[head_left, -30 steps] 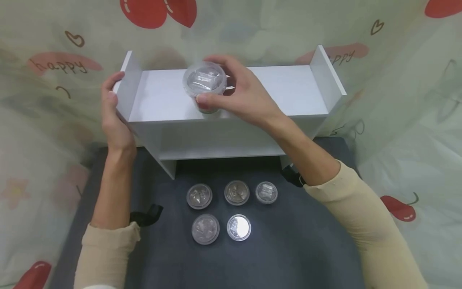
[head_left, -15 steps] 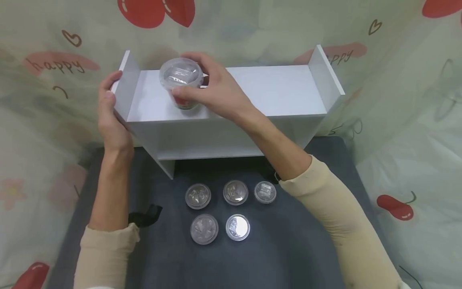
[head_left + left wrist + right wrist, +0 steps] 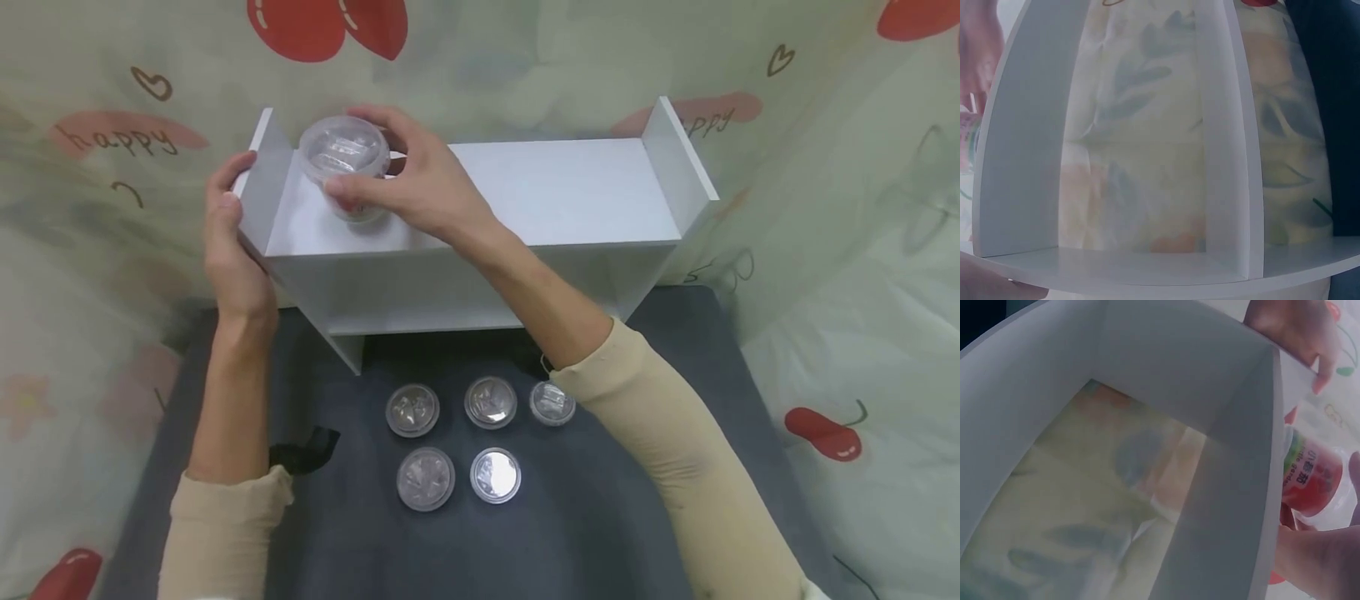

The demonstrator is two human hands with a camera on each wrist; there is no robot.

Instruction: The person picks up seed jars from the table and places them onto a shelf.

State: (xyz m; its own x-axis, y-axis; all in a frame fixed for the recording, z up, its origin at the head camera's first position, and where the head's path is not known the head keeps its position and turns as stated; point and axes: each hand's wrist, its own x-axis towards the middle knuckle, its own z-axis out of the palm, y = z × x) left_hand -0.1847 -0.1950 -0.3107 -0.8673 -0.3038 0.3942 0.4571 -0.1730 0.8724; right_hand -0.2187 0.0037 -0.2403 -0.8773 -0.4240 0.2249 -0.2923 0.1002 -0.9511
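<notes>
the cup stands straight up on the top of the white shelf, near the shelf's left end. its long way runs up and down, and its clear lid faces up. in the right wrist view you can see a red label on its side.

the right hand is wrapped around the cup from the right, with the thumb in front and the fingers curled over the back. the cup sits at the left tip of this hand.

the left hand grips the left end wall of the shelf, with the fingers bent over its edge. the cup is just to the right of this hand, with the wall between them.

the shelf stands on a dark bench. five small round tubs with clear lids sit on the bench in front of the shelf, well apart from both hands.
</notes>
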